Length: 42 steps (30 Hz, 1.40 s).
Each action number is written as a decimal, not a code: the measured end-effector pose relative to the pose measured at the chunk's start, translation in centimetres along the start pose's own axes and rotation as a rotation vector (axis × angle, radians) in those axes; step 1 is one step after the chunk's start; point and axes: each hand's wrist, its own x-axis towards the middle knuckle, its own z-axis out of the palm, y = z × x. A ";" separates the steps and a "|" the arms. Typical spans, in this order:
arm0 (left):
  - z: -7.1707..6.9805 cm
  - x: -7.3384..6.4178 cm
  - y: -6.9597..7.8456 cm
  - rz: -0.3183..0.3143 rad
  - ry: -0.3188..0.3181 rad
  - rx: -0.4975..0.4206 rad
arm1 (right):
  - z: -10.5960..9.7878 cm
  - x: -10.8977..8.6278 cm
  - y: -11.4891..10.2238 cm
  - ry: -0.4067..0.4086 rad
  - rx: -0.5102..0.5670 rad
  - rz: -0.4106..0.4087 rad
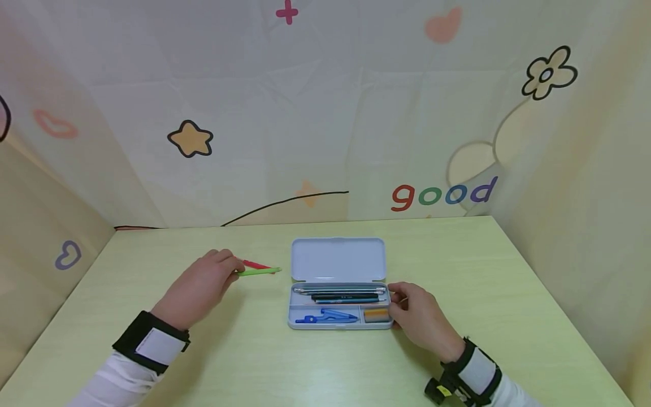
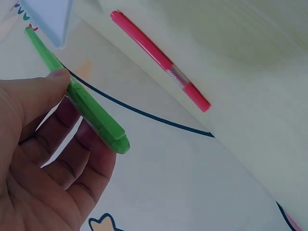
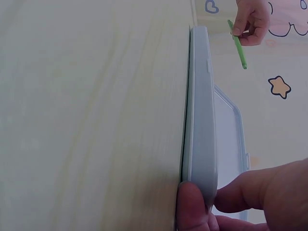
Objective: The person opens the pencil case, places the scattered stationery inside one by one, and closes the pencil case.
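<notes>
My left hand (image 1: 205,285) pinches a green pen (image 2: 94,108) between thumb and fingers, lifted over the table left of the case. A red pen (image 2: 154,50) with a clear band lies on the table beyond that hand. My right hand (image 1: 424,316) grips the right end of a pale blue pencil case (image 1: 310,327), its thumb and fingers at the corner in the right wrist view. The case's lid (image 1: 338,259) is folded back. Inside are several pencils (image 1: 346,297) in the upper compartment, a blue compass (image 1: 328,317) at lower left and an eraser (image 1: 376,315) at lower right.
The light wood table (image 1: 244,362) meets a printed curtain (image 1: 274,124) at its back edge, with more curtain at both sides. A dark strap (image 1: 152,342) with a white patch wraps the left wrist; the right wrist strap (image 1: 470,367) carries a small camera.
</notes>
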 end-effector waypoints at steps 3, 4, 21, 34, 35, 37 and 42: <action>0.0 0.2 0.6 -0.005 -0.008 0.005 | 0.0 0.0 -0.1 -0.003 0.007 0.002; 0.1 0.2 0.7 -0.009 -0.013 0.009 | 0.0 0.0 -0.1 -0.003 0.008 0.001; 0.7 1.6 3.7 0.055 -0.006 -0.006 | 0.0 0.0 -0.1 -0.005 0.021 0.002; 1.4 2.9 5.6 0.083 0.005 -0.052 | 0.0 0.0 -0.2 -0.004 0.022 -0.003; 1.4 3.0 5.8 0.084 0.003 -0.052 | 0.0 0.0 -0.1 -0.005 0.020 -0.001; 1.5 3.2 6.1 0.086 -0.002 -0.052 | 0.0 0.0 -0.1 -0.004 0.019 0.002; 1.8 3.6 6.8 0.093 -0.016 -0.042 | 0.0 0.0 0.0 -0.002 0.017 0.005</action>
